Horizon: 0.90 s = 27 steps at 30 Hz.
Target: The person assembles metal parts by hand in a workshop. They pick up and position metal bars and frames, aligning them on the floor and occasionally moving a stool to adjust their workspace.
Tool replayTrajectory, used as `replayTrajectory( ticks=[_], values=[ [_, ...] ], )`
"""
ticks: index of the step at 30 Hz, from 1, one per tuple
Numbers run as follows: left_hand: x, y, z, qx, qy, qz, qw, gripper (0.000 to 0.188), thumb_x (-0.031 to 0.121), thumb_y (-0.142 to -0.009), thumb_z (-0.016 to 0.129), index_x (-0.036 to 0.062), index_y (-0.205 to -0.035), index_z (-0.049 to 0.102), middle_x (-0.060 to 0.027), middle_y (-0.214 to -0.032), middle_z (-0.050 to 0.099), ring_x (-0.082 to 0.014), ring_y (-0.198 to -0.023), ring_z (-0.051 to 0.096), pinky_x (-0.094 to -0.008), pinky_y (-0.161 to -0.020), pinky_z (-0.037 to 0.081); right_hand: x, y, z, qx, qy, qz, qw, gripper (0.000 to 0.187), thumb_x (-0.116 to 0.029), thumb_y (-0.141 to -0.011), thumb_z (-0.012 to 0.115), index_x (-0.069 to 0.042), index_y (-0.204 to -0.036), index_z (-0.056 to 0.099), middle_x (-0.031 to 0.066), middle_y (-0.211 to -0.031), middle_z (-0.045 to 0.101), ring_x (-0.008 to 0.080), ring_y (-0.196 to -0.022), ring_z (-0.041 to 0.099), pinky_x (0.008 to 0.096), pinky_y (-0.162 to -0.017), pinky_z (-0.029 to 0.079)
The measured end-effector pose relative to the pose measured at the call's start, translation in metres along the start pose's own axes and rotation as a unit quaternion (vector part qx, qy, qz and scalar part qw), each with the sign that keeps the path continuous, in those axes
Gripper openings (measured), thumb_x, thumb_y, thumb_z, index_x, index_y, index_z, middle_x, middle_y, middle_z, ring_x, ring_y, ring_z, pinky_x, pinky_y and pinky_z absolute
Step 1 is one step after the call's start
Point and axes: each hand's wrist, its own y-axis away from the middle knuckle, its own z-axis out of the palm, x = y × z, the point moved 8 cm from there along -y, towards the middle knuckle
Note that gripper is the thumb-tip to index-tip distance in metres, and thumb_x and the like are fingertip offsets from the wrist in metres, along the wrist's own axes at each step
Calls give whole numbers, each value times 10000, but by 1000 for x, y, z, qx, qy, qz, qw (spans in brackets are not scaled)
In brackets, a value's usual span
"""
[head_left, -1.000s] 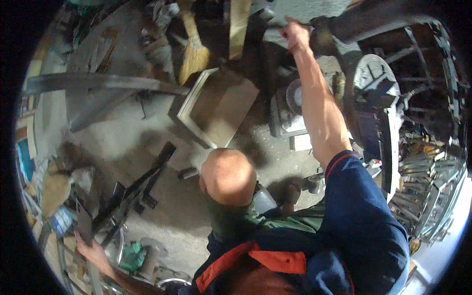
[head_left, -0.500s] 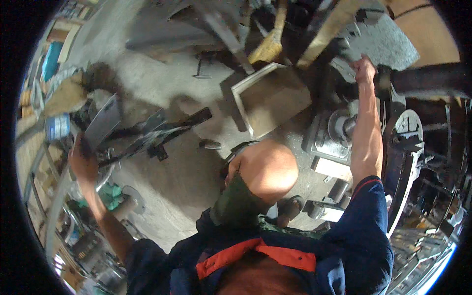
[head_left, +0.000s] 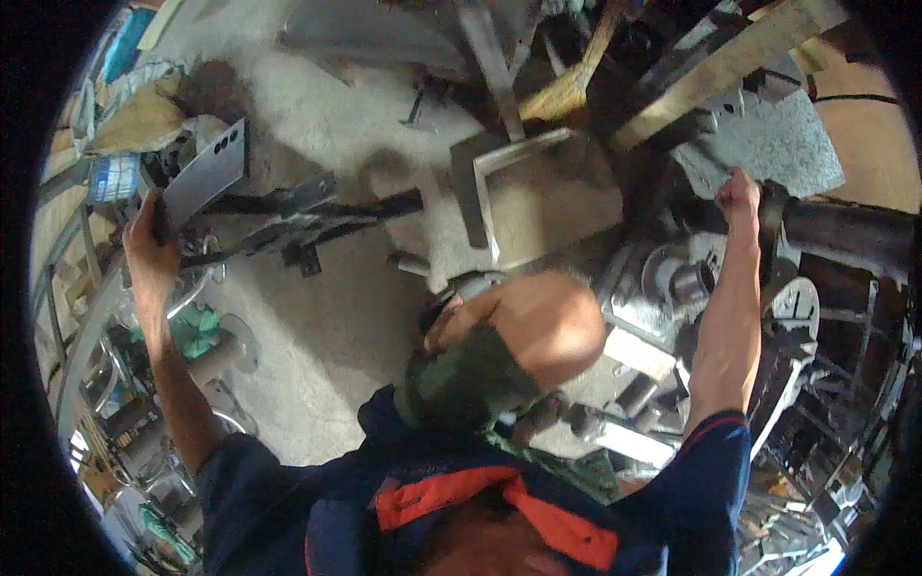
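Left hand [head_left: 152, 235]: grip closed on the lower-left end of a flat grey metal plate [head_left: 206, 175]. Plate was up at the left side, tilted, with a row of dark holes near its upper-right end. It overlapped the left part of a black metal frame [head_left: 307, 213] in view; couldn't tell if the two touched. A blue-and-white container [head_left: 113, 179] sat just left of the plate.

Right hand [head_left: 740, 195]: arm stretched forward, fingers curled, at the lower edge of a grey sheet [head_left: 792, 139] and near a dark pipe [head_left: 850, 235]. Couldn't tell if that grip held anything.

Co-worker's head [head_left: 552, 326] was between the arms. Beyond it: open box [head_left: 562, 197], straw broom [head_left: 562, 94], wooden plank [head_left: 720, 77].
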Motion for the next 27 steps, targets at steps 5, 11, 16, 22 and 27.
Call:
replayTrajectory(
  ticks=[5,11,16,22,27],
  values=[
    [8,-10,2,-48,65,-20,997,518,-36,-801,597,-36,-1319,584,-262,-1194,671,-344,-1149,654,-408,-993,479,1,35,3,94,-83,-40,991,242,-220,-910,716,-10,-922,596,63,-719,596,199,-626,603,355,-580,517],
    [18,2,15,-27,44,-33,998,626,21,-778,631,54,-1398,550,-236,-1263,643,-379,-1173,614,-444,-1018,459,9,43,1,-89,-282,-147,944,291,-229,-983,626,6,-1149,582,93,-879,642,220,-806,652,370,-754,537],
    [41,2,19,-55,13,-85,995,658,131,-747,681,138,-1395,568,-210,-1209,661,-404,-1167,585,-474,-1029,437,15,-1,-30,-82,-211,-139,964,370,-326,-1062,501,-1,-1199,614,51,-806,575,193,-678,529,331,-606,466],
    [50,12,-8,11,-37,-33,999,647,128,-739,683,118,-1377,575,-193,-1194,670,-396,-1142,591,-468,-1029,437,-14,17,-49,16,88,-41,995,327,-337,-975,591,-28,-1028,686,30,-663,520,140,-484,440,295,-424,320],
    [46,16,-10,15,5,-26,1000,609,116,-756,687,118,-1357,589,-200,-1171,673,-401,-1113,600,-470,-1013,442,-41,37,-39,94,236,-54,966,296,-282,-948,595,-24,-802,592,87,-661,593,147,-476,485,306,-392,328]
  ],
)
